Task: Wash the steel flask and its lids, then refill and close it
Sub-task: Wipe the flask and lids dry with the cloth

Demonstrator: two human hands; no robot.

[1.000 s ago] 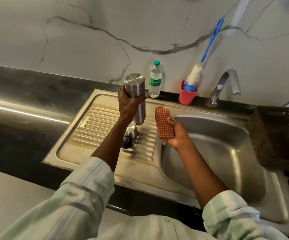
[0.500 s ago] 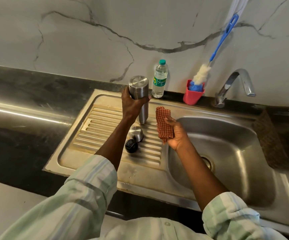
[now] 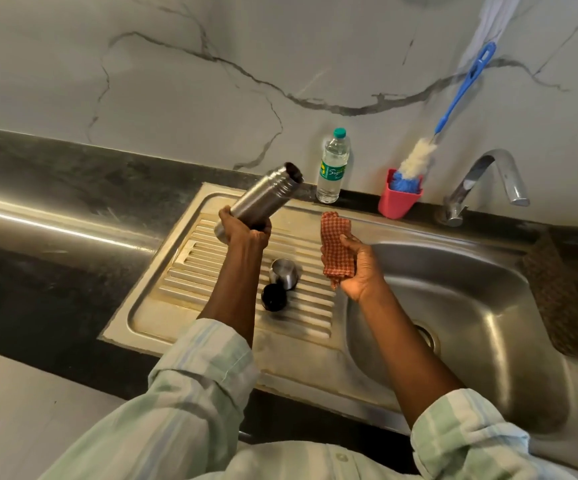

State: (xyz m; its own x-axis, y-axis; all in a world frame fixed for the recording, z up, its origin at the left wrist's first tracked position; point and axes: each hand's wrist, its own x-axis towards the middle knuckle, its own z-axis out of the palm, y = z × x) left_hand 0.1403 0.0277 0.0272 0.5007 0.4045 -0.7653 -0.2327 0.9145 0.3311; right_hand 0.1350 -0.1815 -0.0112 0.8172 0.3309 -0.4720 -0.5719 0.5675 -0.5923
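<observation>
Overhead, the steel sink [image 3: 471,306] holds nothing visible in its basin; on its ribbed drainboard [image 3: 246,278] lie a steel lid [image 3: 285,273] and a black lid [image 3: 273,296], touching. A pink cup [image 3: 396,204] holds a blue brush [image 3: 429,147]. Left hand [image 3: 246,230] grips the tilted, open steel flask [image 3: 261,197] above the drainboard; right hand [image 3: 357,268] clutches a checked cloth [image 3: 336,247].

Brushed steel flask [image 3: 263,199], checked woven cloth [image 3: 336,251], glossy ribbed steel drainboard [image 3: 183,275].
</observation>
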